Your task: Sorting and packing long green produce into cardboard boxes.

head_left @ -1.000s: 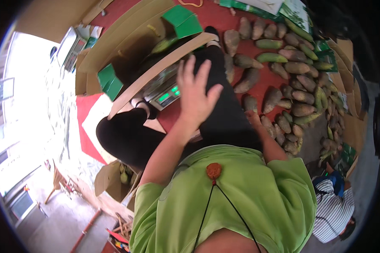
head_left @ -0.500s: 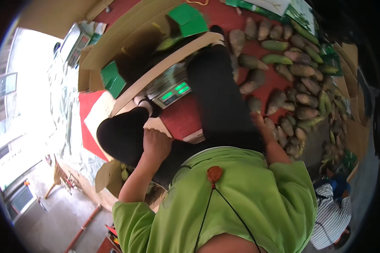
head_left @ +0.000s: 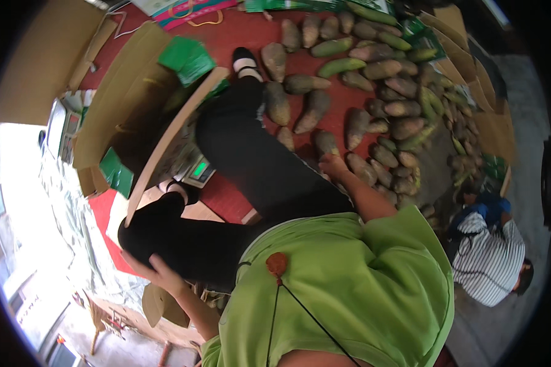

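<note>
My right hand reaches down beside my right leg, its fingers closed on the near end of a thick brown tuber. More brown tubers lie around it in loose rows, with long green vegetables among them. My left hand is held beside my left knee, thumb and fingers apart, with nothing in it. A large open cardboard box with green flaps stands in front of my legs. Partly hidden between the box and my legs is a scale with a lit green display.
Red floor covering lies under the tubers. Another scale stands beyond the box at the left. A small carton sits below my left hand. At the right, a person in a striped shirt bends down near a cardboard carton.
The view has swung to the right. My left hand has left my thigh and moved out past the left knee, its fingers spreading. My right hand stays at the tuber.
</note>
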`<state>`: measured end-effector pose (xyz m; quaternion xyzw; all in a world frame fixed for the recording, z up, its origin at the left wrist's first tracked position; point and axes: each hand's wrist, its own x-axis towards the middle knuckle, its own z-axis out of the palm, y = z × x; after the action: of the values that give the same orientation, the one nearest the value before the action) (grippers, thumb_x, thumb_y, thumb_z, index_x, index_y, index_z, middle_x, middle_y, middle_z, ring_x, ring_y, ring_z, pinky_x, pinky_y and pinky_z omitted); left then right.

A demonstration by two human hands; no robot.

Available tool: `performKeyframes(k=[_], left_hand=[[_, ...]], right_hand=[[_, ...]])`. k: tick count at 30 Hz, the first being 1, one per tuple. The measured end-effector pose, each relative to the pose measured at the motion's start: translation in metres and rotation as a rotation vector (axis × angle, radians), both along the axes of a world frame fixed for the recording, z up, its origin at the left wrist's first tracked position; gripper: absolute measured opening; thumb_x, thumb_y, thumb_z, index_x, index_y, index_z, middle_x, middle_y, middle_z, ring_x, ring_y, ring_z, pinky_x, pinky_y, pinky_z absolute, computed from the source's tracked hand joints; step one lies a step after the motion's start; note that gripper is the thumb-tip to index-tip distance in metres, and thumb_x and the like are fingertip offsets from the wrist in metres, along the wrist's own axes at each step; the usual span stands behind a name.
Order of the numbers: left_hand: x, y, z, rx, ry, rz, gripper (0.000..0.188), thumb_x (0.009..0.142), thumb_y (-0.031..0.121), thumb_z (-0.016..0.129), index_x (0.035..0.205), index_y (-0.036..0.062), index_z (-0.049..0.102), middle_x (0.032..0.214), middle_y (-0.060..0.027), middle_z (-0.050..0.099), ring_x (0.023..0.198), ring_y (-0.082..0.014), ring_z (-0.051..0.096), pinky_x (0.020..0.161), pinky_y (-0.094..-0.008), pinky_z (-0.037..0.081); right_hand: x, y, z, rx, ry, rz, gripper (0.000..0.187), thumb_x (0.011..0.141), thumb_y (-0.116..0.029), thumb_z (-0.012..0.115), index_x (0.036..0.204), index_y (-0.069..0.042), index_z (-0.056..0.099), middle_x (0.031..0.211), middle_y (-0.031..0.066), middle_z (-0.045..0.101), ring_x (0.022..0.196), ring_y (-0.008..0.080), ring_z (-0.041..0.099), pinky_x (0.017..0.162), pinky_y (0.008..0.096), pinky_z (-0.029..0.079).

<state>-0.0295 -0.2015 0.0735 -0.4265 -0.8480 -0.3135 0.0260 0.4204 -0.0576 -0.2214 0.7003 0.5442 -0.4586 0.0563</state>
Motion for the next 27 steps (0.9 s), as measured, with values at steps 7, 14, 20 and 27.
performKeyframes(k=[7, 14, 20, 27], left_hand=[[0.011, -0.061, -0.073, 0.254, -0.922, 0.367, 0.048, 0.096, 0.031, 0.042, 0.132, -0.0020, 0.040, 0.126, -0.0160, 0.048, 0.111, -0.0247, 0.050, 0.093, -0.0350, 0.043], [-0.007, -0.114, -0.035, 0.274, -0.782, 0.482, 0.047, 0.096, 0.030, 0.042, 0.130, -0.0020, 0.041, 0.124, -0.0156, 0.049, 0.110, -0.0242, 0.051, 0.092, -0.0344, 0.044], [-0.012, -0.169, -0.002, 0.288, -0.658, 0.626, 0.046, 0.096, 0.030, 0.043, 0.129, -0.0020, 0.042, 0.123, -0.0152, 0.050, 0.109, -0.0238, 0.051, 0.090, -0.0338, 0.044], [-0.002, -0.211, 0.015, 0.300, -0.594, 0.748, 0.045, 0.096, 0.030, 0.044, 0.128, -0.0021, 0.044, 0.121, -0.0147, 0.051, 0.107, -0.0233, 0.052, 0.089, -0.0332, 0.044]], right_hand=[[-0.021, 0.000, 0.007, 0.028, 0.040, 0.010, 0.026, 0.074, -0.026, 0.059, 0.096, -0.014, 0.068, 0.095, 0.0123, 0.068, 0.095, 0.0293, 0.063, 0.085, 0.0398, 0.049], [-0.006, -0.004, -0.011, 0.089, 0.065, 0.034, 0.026, 0.074, -0.023, 0.061, 0.096, -0.010, 0.068, 0.091, 0.0134, 0.067, 0.090, 0.0273, 0.064, 0.081, 0.0368, 0.049], [-0.002, 0.000, 0.011, 0.012, 0.126, -0.073, 0.033, 0.077, -0.021, 0.063, 0.104, -0.003, 0.063, 0.091, 0.0139, 0.067, 0.089, 0.0243, 0.064, 0.080, 0.0332, 0.049], [-0.019, 0.010, 0.029, -0.043, 0.144, -0.056, 0.029, 0.076, -0.023, 0.056, 0.098, -0.006, 0.067, 0.085, 0.0153, 0.067, 0.081, 0.0270, 0.066, 0.076, 0.0360, 0.050]])
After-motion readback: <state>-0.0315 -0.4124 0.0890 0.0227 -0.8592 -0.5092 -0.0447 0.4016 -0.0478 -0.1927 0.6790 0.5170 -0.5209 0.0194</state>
